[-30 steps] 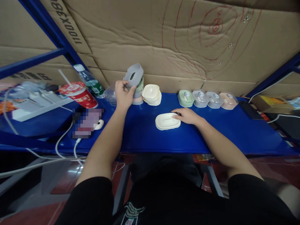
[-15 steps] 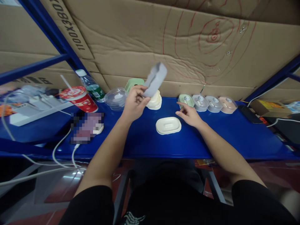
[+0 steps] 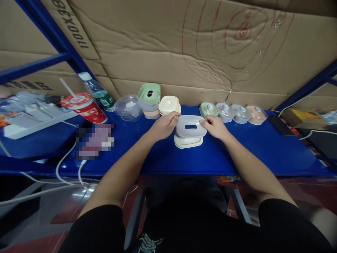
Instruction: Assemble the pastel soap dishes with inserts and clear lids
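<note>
Between my two hands is a pale lilac-grey plastic box part (image 3: 191, 131) with an oval slot in its face. My left hand (image 3: 165, 125) pinches its left end, and my right hand (image 3: 214, 125) grips the right end. Just below it a cream oval tray (image 3: 188, 143) lies on the blue table, partly hidden by the grey part; whether the two touch I cannot tell. Behind my left hand are a stack of cream pieces (image 3: 169, 104) and a stack of slotted box parts with a green one (image 3: 149, 94) on top.
Several small lidded boxes (image 3: 225, 113) line the back right. Clear plastic covers (image 3: 129, 107), a water bottle (image 3: 98, 92), a red cup with a straw (image 3: 85, 108) and a blurred-out item (image 3: 96, 140) with cables stand left. A cardboard wall (image 3: 147, 52) closes the back.
My left hand has brought the grey part from the back left down over the cream tray and turned it face up. My right hand has taken hold of its other end.
</note>
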Demonstrator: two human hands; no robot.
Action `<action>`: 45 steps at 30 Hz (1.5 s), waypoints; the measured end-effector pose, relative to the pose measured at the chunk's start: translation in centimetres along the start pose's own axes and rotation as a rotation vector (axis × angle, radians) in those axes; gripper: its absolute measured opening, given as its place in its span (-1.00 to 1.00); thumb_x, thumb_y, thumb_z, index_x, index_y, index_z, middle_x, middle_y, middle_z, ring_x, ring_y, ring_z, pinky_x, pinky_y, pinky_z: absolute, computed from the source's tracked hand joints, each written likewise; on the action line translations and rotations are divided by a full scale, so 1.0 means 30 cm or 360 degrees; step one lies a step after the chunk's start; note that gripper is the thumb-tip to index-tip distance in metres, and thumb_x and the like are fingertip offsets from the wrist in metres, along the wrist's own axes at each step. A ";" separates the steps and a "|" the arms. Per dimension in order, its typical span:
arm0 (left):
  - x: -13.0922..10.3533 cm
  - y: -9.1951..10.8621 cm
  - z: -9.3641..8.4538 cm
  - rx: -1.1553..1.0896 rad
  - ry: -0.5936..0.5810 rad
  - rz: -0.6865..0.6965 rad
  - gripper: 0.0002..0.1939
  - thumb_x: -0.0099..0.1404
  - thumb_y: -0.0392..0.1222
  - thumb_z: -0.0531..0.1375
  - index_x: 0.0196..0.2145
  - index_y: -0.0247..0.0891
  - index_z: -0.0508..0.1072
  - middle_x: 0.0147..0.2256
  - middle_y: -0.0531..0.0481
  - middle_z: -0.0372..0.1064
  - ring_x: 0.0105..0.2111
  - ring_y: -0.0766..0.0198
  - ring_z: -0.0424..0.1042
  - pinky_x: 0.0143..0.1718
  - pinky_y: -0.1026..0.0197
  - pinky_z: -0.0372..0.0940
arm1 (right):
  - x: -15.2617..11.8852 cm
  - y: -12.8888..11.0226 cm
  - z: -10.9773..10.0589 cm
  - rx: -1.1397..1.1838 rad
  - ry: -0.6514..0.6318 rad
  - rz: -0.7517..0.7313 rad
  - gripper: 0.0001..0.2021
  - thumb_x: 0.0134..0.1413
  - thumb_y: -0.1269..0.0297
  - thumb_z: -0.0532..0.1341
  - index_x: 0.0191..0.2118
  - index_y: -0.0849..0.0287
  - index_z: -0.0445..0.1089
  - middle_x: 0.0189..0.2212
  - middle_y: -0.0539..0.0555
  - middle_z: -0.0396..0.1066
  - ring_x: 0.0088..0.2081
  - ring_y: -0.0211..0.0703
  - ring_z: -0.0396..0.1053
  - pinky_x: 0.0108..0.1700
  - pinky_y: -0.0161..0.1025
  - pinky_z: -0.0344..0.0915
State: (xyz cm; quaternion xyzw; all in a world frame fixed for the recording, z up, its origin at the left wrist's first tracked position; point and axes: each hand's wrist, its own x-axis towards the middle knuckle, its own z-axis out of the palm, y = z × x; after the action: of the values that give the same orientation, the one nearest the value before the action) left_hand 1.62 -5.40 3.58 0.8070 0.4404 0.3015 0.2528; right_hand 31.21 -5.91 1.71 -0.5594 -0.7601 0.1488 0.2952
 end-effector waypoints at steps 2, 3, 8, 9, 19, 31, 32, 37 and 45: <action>-0.006 0.001 -0.005 0.0438 -0.0158 -0.0010 -0.58 0.59 0.02 -0.06 0.05 -0.19 0.52 -0.03 -0.19 0.62 -0.02 -0.01 0.60 -0.03 0.01 0.43 | 0.000 -0.004 0.010 -0.0156 -0.0207 0.0027 -0.48 0.37 -0.21 0.13 -0.48 0.08 0.28 -0.52 0.04 0.39 -0.41 -0.12 0.32 -0.37 -0.18 0.08; -0.008 0.000 -0.004 0.0610 -0.0302 -0.0033 -0.56 0.58 0.04 -0.05 0.03 -0.20 0.54 -0.03 -0.21 0.63 -0.02 -0.05 0.60 -0.02 -0.01 0.42 | 0.000 -0.006 0.015 -0.0226 -0.0317 0.0045 -0.49 0.38 -0.19 0.13 -0.48 0.09 0.30 -0.50 0.05 0.41 -0.40 -0.11 0.34 -0.37 -0.18 0.06; -0.001 -0.022 0.022 0.0839 -0.0774 -0.0002 -0.49 0.58 0.12 -0.06 0.09 -0.20 0.55 0.02 -0.22 0.63 -0.02 -0.08 0.59 -0.03 0.00 0.38 | 0.002 -0.007 0.030 -0.0321 -0.0602 0.0043 -0.44 0.43 -0.24 0.08 -0.44 0.10 0.36 -0.40 0.09 0.53 -0.36 -0.09 0.42 -0.36 -0.18 0.11; 0.001 -0.025 0.028 0.0845 -0.0769 0.0001 -0.48 0.58 0.12 -0.07 0.11 -0.20 0.55 0.06 -0.22 0.62 0.01 -0.09 0.58 -0.01 0.00 0.38 | 0.002 -0.004 0.030 -0.0324 -0.0597 0.0034 -0.42 0.44 -0.26 0.07 -0.44 0.10 0.36 -0.39 0.09 0.54 -0.35 -0.09 0.43 -0.36 -0.18 0.12; 0.013 -0.022 0.064 0.0767 -0.0599 -0.0048 -0.48 0.60 0.08 -0.04 0.26 -0.18 0.49 0.02 -0.16 0.64 0.08 -0.05 0.57 0.04 0.04 0.37 | 0.018 0.043 0.027 -0.0205 -0.0485 0.0086 -0.53 0.45 -0.18 0.11 -0.17 0.13 0.51 -0.34 0.10 0.59 -0.30 -0.03 0.50 -0.30 -0.20 0.24; 0.017 -0.040 0.057 0.0769 -0.0437 -0.0103 -0.56 0.60 0.01 0.01 0.14 -0.17 0.59 0.03 -0.16 0.64 0.04 -0.03 0.59 0.02 0.05 0.38 | 0.013 0.035 0.063 -0.0137 -0.0485 -0.0007 -0.55 0.48 -0.14 0.13 0.06 0.13 0.54 -0.24 0.11 0.64 -0.21 0.00 0.56 -0.24 -0.20 0.29; 0.017 -0.041 0.062 0.0776 -0.0456 -0.0104 -0.56 0.60 0.01 0.00 0.15 -0.17 0.58 0.07 -0.16 0.63 0.05 -0.03 0.59 0.03 0.04 0.38 | 0.013 0.033 0.064 -0.0172 -0.0491 -0.0012 -0.56 0.47 -0.13 0.15 0.07 0.13 0.54 -0.24 0.11 0.64 -0.22 0.00 0.55 -0.25 -0.20 0.27; 0.021 -0.048 0.062 0.0790 -0.0430 -0.0061 -0.55 0.58 0.07 0.06 0.14 -0.18 0.59 -0.02 -0.17 0.65 -0.03 0.00 0.60 -0.06 0.07 0.38 | 0.010 0.026 0.061 -0.0225 -0.0517 -0.0034 -0.58 0.46 -0.10 0.16 0.08 0.12 0.55 -0.23 0.11 0.65 -0.20 0.01 0.56 -0.26 -0.21 0.24; 0.003 -0.156 -0.238 0.0516 0.0566 0.0167 -0.66 0.41 0.09 0.25 -0.40 -0.18 0.55 -0.39 -0.05 0.55 -0.36 0.18 0.49 -0.24 0.12 0.36 | 0.010 0.037 0.061 -0.0163 -0.0533 -0.0055 -0.55 0.46 -0.14 0.15 0.06 0.12 0.55 -0.19 0.12 0.66 -0.19 0.01 0.57 -0.22 -0.19 0.28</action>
State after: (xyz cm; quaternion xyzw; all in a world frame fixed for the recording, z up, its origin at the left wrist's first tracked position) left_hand -6.01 -2.04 5.39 0.7930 0.4782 0.3769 0.0225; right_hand 30.87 -5.06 -0.23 -0.5279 -0.8148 0.1958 0.1382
